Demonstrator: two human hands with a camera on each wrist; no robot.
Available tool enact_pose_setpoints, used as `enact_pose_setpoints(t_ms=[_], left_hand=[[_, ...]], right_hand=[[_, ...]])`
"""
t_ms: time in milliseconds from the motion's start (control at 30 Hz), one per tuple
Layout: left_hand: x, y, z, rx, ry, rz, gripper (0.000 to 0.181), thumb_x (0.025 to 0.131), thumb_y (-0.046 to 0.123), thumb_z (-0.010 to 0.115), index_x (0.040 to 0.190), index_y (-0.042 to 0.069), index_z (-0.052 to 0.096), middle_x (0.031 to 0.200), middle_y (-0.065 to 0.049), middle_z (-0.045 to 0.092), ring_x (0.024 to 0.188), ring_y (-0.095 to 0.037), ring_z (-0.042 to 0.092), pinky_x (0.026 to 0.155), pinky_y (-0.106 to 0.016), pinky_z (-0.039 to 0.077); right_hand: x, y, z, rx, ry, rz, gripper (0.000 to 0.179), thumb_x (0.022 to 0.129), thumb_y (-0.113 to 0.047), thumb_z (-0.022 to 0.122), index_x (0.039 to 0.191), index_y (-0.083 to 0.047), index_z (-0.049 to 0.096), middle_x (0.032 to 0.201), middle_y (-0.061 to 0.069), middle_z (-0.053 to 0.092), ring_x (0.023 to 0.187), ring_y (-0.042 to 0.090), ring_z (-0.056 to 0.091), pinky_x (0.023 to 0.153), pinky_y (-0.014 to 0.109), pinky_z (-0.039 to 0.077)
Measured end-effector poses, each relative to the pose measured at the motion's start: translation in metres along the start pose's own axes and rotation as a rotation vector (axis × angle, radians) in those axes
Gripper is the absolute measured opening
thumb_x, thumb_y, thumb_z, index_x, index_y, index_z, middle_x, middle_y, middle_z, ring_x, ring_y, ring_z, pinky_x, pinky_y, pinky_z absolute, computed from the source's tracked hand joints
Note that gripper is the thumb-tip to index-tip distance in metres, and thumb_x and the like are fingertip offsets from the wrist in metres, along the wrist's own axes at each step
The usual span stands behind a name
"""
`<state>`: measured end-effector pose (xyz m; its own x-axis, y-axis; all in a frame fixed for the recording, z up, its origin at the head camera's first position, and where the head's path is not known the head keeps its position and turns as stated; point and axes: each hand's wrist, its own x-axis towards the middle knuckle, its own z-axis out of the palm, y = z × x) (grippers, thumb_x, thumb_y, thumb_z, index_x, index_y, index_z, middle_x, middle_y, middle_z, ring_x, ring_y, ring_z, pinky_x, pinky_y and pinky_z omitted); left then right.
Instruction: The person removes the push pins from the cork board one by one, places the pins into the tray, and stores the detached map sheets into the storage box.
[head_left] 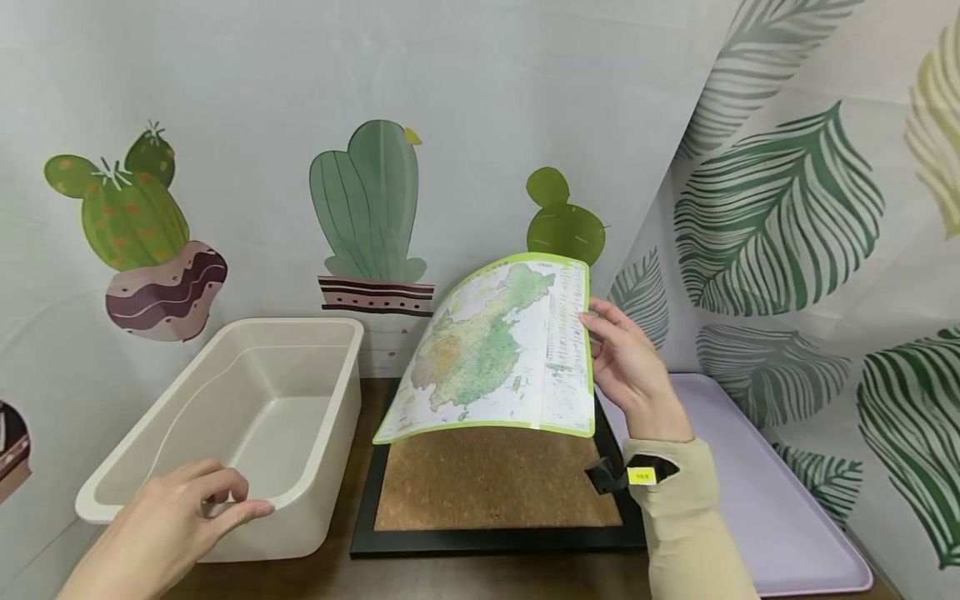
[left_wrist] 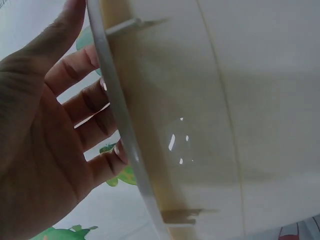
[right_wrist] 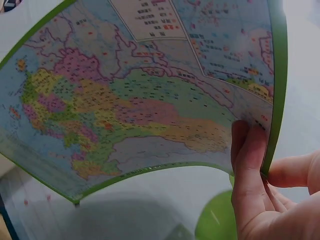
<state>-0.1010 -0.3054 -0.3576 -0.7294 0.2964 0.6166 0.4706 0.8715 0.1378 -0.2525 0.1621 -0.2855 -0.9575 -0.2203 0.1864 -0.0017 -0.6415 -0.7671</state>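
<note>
My right hand (head_left: 630, 354) pinches a map sheet (head_left: 487, 350) by its right edge, thumb on one face and fingers on the other. The sheet is glossy, green-bordered and bowed, with a relief map on its upper face. In the right wrist view the other face of the map (right_wrist: 145, 115) shows coloured regions. Below it lies a black-framed cork board (head_left: 495, 483), its far part hidden by the map. At the left, my left hand (head_left: 176, 517) holds the near rim of a cream plastic bin (head_left: 348, 417); its fingers (left_wrist: 92, 102) curl over the rim in the left wrist view.
A lilac tray (head_left: 757, 492) lies right of the board, partly behind my right forearm. All of it stands on a dark brown table (head_left: 420, 579). Behind hangs a white cloth (head_left: 480, 83) printed with cacti and leaves. A black strap (head_left: 630, 473) circles my right wrist.
</note>
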Motion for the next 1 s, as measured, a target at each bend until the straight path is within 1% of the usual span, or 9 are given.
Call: enact_pose_setpoints(t_ms=[67,133,233,400,600,700,800,900,1000], left_hand=[[-0.001,-0.002,-0.001,-0.016,-0.01,-0.009,0.035,0.065,0.031,0.089,0.07,0.044,0.056,0.075,0.029,0.045,0.062,0.008,0.042,0.053,-0.014,0.034],[-0.002,-0.004,-0.002,-0.023,-0.025,-0.034,0.035,0.066,0.031,0.089,0.071,0.044,0.057,0.075,0.029,0.046,0.062,0.008,0.043,0.053,-0.014,0.033],[-0.003,-0.006,-0.003,-0.025,-0.042,-0.063,0.034,0.068,0.033,0.088,0.071,0.045,0.057,0.075,0.029,0.047,0.063,0.008,0.043,0.053,-0.014,0.033],[-0.004,-0.006,-0.003,-0.014,-0.038,-0.064,0.035,0.067,0.034,0.088,0.071,0.046,0.055,0.075,0.029,0.046,0.063,0.008,0.044,0.053,-0.014,0.033],[-0.003,-0.005,-0.004,0.015,-0.038,-0.101,0.035,0.067,0.039,0.088,0.069,0.044,0.054,0.076,0.029,0.047,0.063,0.006,0.043,0.053,-0.016,0.033],[-0.002,-0.004,-0.003,0.023,-0.038,-0.113,0.034,0.066,0.04,0.088,0.069,0.044,0.054,0.076,0.028,0.048,0.063,0.006,0.043,0.053,-0.016,0.034],[-0.002,-0.003,-0.003,0.025,-0.043,-0.127,0.034,0.067,0.041,0.088,0.068,0.044,0.054,0.075,0.029,0.048,0.063,0.006,0.043,0.051,-0.02,0.036],[-0.002,-0.003,-0.003,0.025,-0.047,-0.136,0.034,0.068,0.041,0.087,0.068,0.045,0.054,0.075,0.029,0.047,0.063,0.006,0.043,0.05,-0.023,0.037],[-0.003,-0.004,-0.003,0.03,-0.034,-0.128,0.034,0.067,0.041,0.088,0.067,0.045,0.054,0.075,0.029,0.047,0.063,0.006,0.043,0.05,-0.022,0.037]], right_hand=[[0.003,0.0,0.01,0.025,-0.018,-0.007,0.017,0.101,0.002,0.05,0.117,-0.003,0.049,0.104,0.013,0.066,0.077,0.02,0.07,0.058,0.024,0.052],[0.007,0.002,0.02,0.046,-0.022,-0.013,0.019,0.101,0.001,0.051,0.119,-0.003,0.049,0.106,0.013,0.065,0.08,0.02,0.069,0.059,0.025,0.053],[0.013,0.005,0.036,0.066,-0.011,-0.024,0.02,0.1,0.001,0.052,0.119,-0.003,0.05,0.107,0.013,0.065,0.083,0.02,0.069,0.062,0.026,0.054],[0.023,0.013,0.061,0.088,0.005,-0.049,0.015,0.1,0.002,0.051,0.113,-0.003,0.054,0.103,0.013,0.066,0.079,0.019,0.068,0.064,0.026,0.055],[0.03,0.015,0.089,0.108,-0.058,-0.072,0.015,0.101,0.002,0.049,0.112,-0.003,0.056,0.103,0.013,0.066,0.079,0.018,0.068,0.062,0.024,0.053],[0.031,0.011,0.102,0.104,-0.089,-0.095,0.014,0.101,0.002,0.049,0.112,-0.003,0.056,0.103,0.012,0.065,0.08,0.017,0.067,0.063,0.024,0.053],[0.032,0.006,0.113,0.117,-0.115,-0.114,0.015,0.1,0.002,0.05,0.113,-0.002,0.056,0.104,0.013,0.065,0.08,0.018,0.067,0.064,0.025,0.053],[0.036,0.005,0.123,0.114,-0.112,-0.121,0.014,0.099,0.002,0.051,0.112,-0.002,0.057,0.103,0.014,0.065,0.078,0.018,0.068,0.064,0.025,0.054],[0.042,0.012,0.129,0.106,-0.084,-0.099,0.014,0.099,0.002,0.052,0.111,-0.002,0.058,0.104,0.014,0.066,0.078,0.019,0.069,0.064,0.025,0.054]])
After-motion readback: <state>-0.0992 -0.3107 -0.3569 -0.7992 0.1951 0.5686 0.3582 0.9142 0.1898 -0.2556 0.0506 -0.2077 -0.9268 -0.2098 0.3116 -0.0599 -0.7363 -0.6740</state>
